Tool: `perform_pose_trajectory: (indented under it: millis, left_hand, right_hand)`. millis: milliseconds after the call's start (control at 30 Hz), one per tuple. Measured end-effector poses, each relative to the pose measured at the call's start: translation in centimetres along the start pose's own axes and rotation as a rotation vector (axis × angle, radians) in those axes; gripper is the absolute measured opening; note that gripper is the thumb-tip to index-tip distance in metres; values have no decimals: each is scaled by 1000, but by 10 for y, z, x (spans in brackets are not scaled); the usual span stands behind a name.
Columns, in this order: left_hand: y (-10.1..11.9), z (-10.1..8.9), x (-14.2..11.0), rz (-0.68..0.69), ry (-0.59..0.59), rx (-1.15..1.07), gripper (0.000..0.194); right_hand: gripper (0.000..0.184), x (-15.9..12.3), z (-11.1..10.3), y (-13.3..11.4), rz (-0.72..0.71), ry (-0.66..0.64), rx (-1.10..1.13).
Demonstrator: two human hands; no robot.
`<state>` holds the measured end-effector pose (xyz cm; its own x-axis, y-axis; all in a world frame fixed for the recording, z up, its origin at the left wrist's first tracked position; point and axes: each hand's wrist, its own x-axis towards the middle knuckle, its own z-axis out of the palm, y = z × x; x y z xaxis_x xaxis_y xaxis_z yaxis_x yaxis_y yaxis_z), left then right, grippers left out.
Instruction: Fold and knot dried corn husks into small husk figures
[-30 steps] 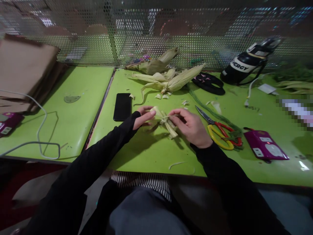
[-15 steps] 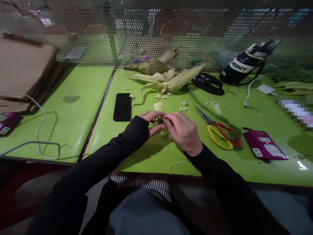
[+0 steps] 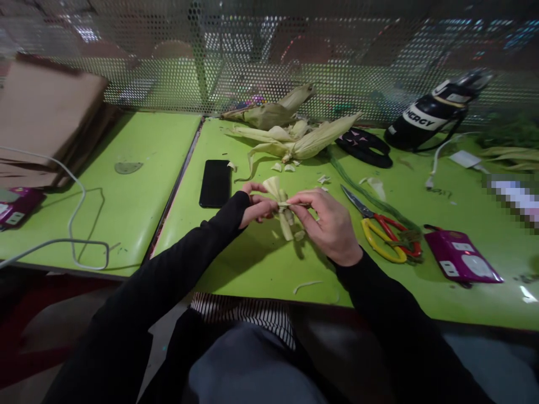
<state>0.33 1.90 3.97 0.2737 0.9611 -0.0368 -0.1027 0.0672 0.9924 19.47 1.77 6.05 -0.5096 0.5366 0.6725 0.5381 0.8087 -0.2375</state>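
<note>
A small bundle of pale corn husk (image 3: 286,228), with a fanned top and a strip crossing its middle, is between my hands just above the table. My left hand (image 3: 260,206) is closed on the bundle's left side, thumb and fingertips at the crossing strip. My right hand (image 3: 330,224) pinches the bundle's right side at the strip; whether it holds the strip alone I cannot tell. Husk scraps (image 3: 289,168) lie beyond the hands. Scissors (image 3: 384,234) with red and yellow handles lie right of my right hand, their blades partly open.
Large corn husks (image 3: 314,143) lie at the back before a perforated screen (image 3: 236,62). A black phone (image 3: 215,184) is left of my hands. Farther right are a green cord (image 3: 357,188), a purple power strip (image 3: 463,255), a dark ring-shaped item (image 3: 364,148) and a tilted black bottle (image 3: 421,118).
My hands have drawn slightly apart and the husk bundle between them now shows more fully. The left fingers have shifted to the strip. The whole view has moved a little.
</note>
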Motion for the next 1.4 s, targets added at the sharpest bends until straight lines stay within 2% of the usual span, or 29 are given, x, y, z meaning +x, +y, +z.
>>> perform_pose_trajectory:
  millis: [67, 133, 200, 300, 333, 400, 467, 567, 667, 733, 833, 967, 1067, 1200, 1400]
  left_hand:
    - [6, -2, 1, -155, -127, -68, 29]
    - [10, -1, 2, -230, -178, -103, 26]
    - [8, 1, 3, -242, -128, -133, 25]
    - [0, 3, 4, -198, -33, -152, 27]
    - [-3, 4, 4, -177, -23, -153, 30]
    - [-9, 5, 4, -142, -28, -151, 35]
    - [-12, 7, 2, -119, -51, -144, 36]
    - [-17, 8, -1, -69, -52, -134, 35]
    - [-22, 7, 1, 12, 6, -142, 41]
    - [-24, 7, 3, 60, 22, -148, 45]
    - [-23, 8, 6, 96, -2, -145, 44]
    - [-22, 13, 5, 61, 92, -211, 48]
    - [-24, 15, 4, 49, 71, -242, 52]
    - [-23, 14, 3, 111, 57, -203, 50]
    - [-12, 11, -1, 127, 44, -67, 42]
  right_hand:
    - [6, 0, 0, 3, 10, -9, 56]
    - [6, -1, 1, 4, 70, -33, 115]
    - [11, -3, 4, 4, 208, -52, 214]
    - [37, -7, 9, 5, 462, -42, 394]
    - [43, -8, 10, 5, 517, -38, 441]
    - [44, -10, 11, 6, 559, -45, 484]
    - [37, -10, 9, 5, 525, -41, 450]
    - [28, -8, 6, 1, 367, 19, 238]
    - [19, -7, 4, -4, 203, 96, 31]
    - [18, -7, 4, -6, 156, 120, 0]
    - [18, -6, 5, -8, 137, 107, 20]
    - [15, -4, 6, -12, 142, 136, -1]
    - [15, -3, 6, -14, 147, 164, -3]
    - [12, -3, 6, -12, 109, 99, 88]
    - [12, -2, 2, -6, 143, 47, 145]
